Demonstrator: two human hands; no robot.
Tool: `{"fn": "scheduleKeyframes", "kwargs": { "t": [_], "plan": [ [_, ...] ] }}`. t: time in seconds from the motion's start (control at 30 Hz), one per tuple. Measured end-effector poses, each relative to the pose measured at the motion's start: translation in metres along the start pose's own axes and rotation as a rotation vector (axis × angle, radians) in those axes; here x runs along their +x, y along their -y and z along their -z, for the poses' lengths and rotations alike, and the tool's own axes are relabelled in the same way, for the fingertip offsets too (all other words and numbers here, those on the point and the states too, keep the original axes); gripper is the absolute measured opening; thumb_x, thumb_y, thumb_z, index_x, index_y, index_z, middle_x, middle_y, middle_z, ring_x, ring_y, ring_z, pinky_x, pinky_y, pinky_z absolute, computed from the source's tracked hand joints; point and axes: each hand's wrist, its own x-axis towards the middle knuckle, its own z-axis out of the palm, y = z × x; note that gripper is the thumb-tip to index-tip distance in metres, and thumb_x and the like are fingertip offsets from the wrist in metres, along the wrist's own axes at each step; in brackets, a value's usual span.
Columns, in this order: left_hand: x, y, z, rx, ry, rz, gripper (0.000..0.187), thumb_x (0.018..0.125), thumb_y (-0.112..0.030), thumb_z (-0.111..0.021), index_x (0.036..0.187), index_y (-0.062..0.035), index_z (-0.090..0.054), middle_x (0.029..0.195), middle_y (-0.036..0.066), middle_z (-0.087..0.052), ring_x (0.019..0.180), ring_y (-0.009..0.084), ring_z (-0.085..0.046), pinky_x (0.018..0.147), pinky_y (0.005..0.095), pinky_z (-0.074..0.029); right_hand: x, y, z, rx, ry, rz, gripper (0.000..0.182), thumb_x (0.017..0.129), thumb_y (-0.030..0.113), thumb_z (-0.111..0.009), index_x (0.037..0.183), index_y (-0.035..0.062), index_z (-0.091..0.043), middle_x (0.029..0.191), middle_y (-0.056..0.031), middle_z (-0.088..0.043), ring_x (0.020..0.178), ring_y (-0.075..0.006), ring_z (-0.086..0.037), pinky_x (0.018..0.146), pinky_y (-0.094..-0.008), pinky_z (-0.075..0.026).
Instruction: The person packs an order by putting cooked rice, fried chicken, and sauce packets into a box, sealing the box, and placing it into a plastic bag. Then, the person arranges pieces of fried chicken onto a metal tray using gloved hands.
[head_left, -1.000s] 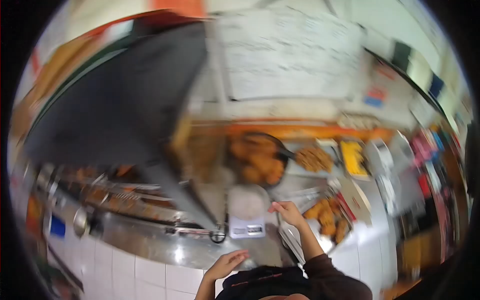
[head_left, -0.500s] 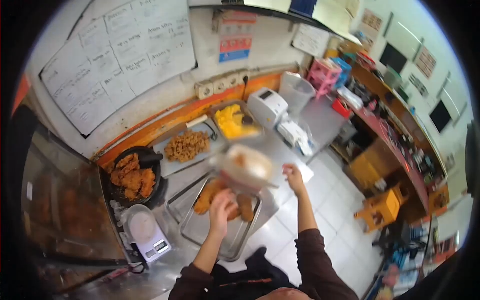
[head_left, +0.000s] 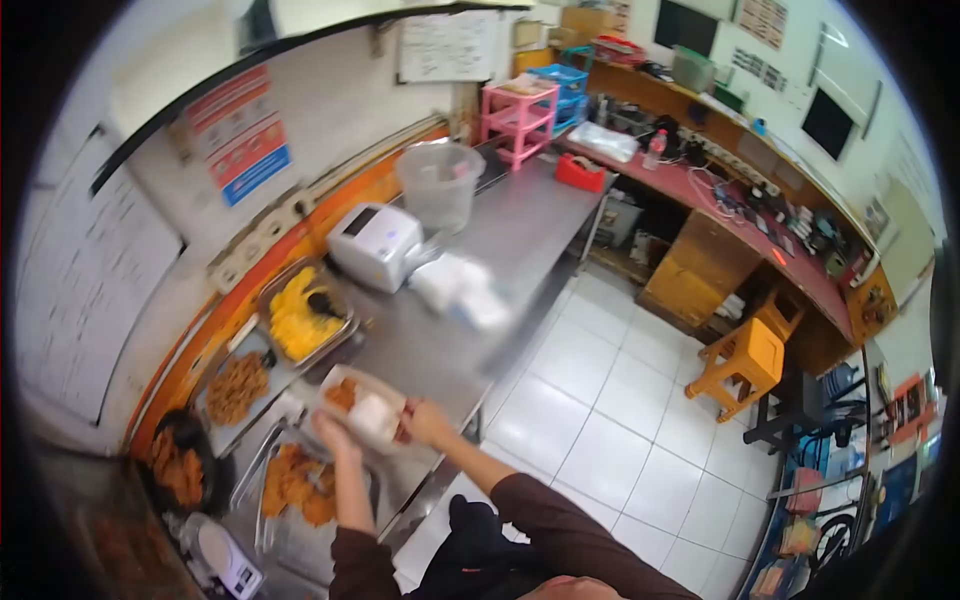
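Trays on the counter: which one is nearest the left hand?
The tray under the large fried pieces: the left hand is by its edge. The ones with yellow food and small brown chunks sit nearer the wall.

Brown sleeves (head_left: 560, 525), bare hands (head_left: 428, 424), black clothing (head_left: 470, 553)

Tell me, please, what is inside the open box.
The box holds a white mound and orange-brown food; anything beneath them, including most of the base, is covered.

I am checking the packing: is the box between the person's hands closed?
No, the box is open at the top, showing a white portion and brown food inside.
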Motion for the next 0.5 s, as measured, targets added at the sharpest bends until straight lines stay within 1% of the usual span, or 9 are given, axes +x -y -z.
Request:
{"fn": "scheduleKeyframes", "kwargs": {
  "t": [0.03, 0.07, 0.1, 0.2, 0.27, 0.3, 0.33, 0.4, 0.5],
  "plan": [
    [-0.039, -0.042, -0.03, -0.086, 0.059, 0.213, 0.047, 0.09, -0.041, -0.035, 0.122, -0.007, -0.042, 0.124, 0.008, -0.045, 0.111, 0.0242, -0.046, 0.095, 0.0366, -0.038, 0.006, -0.016, 0.0, -0.05, -0.066, 0.066, 0.035, 0.083, 0.033, -0.046, 0.105, 0.0064, -0.053, 0.092, -0.0219, -0.06, 0.084, -0.0377, -0.058, 0.076, -0.0456, -0.045],
    [-0.021, -0.017, -0.018, -0.177, 0.145, 0.248, 0.048, 0.09, -0.043, -0.033, 0.122, -0.0079, -0.042, 0.124, 0.009, -0.045, 0.112, 0.0265, -0.046, 0.095, 0.0383, -0.038, 0.011, -0.025, 0.007, -0.04, -0.034, 0.093, 0.035, 0.082, 0.033, -0.046, 0.103, 0.0056, -0.052, 0.091, -0.0218, -0.06, 0.083, -0.038, -0.058, 0.075, -0.0458, -0.045],
    [-0.058, -0.045, -0.053, -0.293, 0.137, 0.338, 0.048, 0.091, -0.043, -0.032, 0.123, -0.0087, -0.042, 0.124, 0.01, -0.046, 0.112, 0.0259, -0.047, 0.093, 0.0387, -0.039, 0.015, -0.032, 0.013, -0.025, 0.011, 0.122, 0.035, 0.082, 0.034, -0.047, 0.101, 0.0049, -0.052, 0.09, -0.0218, -0.06, 0.083, -0.0384, -0.058, 0.075, -0.046, -0.044],
    [-0.049, -0.001, -0.056, -0.334, 0.155, 0.363, 0.051, 0.091, -0.044, -0.033, 0.128, -0.0085, -0.036, 0.127, 0.01, -0.042, 0.115, 0.0257, -0.044, 0.095, 0.0385, -0.037, 0.019, -0.028, 0.049, 0.06, 0.101, -0.036, 0.033, 0.082, 0.032, -0.047, 0.1, 0.0035, -0.047, 0.087, -0.0239, -0.06, 0.082, -0.0413, -0.057, 0.073, -0.0485, -0.044],
    [-0.047, 0.028, -0.074, -0.285, 0.121, 0.186, 0.054, 0.091, -0.045, -0.034, 0.132, -0.0093, -0.028, 0.13, 0.01, -0.038, 0.118, 0.0254, -0.041, 0.098, 0.0372, -0.034, 0.027, -0.044, 0.068, 0.101, 0.096, -0.036, 0.031, 0.083, 0.03, -0.046, 0.098, 0.0027, -0.045, 0.085, -0.0255, -0.059, 0.08, -0.0427, -0.056, 0.071, -0.0497, -0.043],
    [-0.054, 0.037, -0.091, -0.307, 0.122, 0.171, 0.054, 0.092, -0.043, -0.034, 0.133, -0.0099, -0.026, 0.131, 0.01, -0.036, 0.119, 0.025, -0.039, 0.099, 0.0369, -0.033, 0.038, -0.053, 0.08, 0.133, 0.08, -0.025, 0.029, 0.084, 0.027, -0.046, 0.097, 0.002, -0.042, 0.082, -0.0271, -0.058, 0.079, -0.0442, -0.055, 0.07, -0.0509, -0.043],
    [-0.075, 0.037, -0.122, -0.332, 0.126, 0.155, 0.053, 0.092, -0.042, -0.033, 0.134, -0.0106, -0.023, 0.133, 0.01, -0.035, 0.12, 0.0247, -0.038, 0.099, 0.0365, -0.032, 0.046, -0.06, 0.098, 0.149, 0.083, -0.013, 0.026, 0.085, 0.025, -0.045, 0.096, 0.0024, -0.041, 0.081, -0.0282, -0.057, 0.078, -0.045, -0.055, 0.068, -0.0517, -0.042],
    [-0.101, 0.047, -0.189, -0.295, 0.117, -0.016, 0.049, 0.093, -0.038, -0.031, 0.133, -0.0115, -0.024, 0.135, 0.01, -0.03, 0.121, 0.0245, -0.037, 0.099, 0.0365, -0.033, 0.062, -0.08, 0.142, 0.182, 0.076, 0.02, 0.021, 0.086, 0.022, -0.043, 0.095, 0.0033, -0.04, 0.079, -0.0284, -0.056, 0.077, -0.0455, -0.054, 0.067, -0.0519, -0.042],
    [-0.107, 0.083, -0.278, -0.21, 0.125, -0.007, 0.048, 0.093, -0.036, -0.031, 0.134, -0.012, -0.023, 0.136, 0.011, -0.028, 0.123, 0.026, -0.034, 0.101, 0.0369, -0.03, 0.084, -0.14, 0.208, 0.224, 0.02, 0.028, 0.019, 0.086, 0.021, -0.043, 0.094, 0.0043, -0.042, 0.079, -0.0266, -0.056, 0.077, -0.0449, -0.054, 0.066, -0.0508, -0.042]
  ]
}}
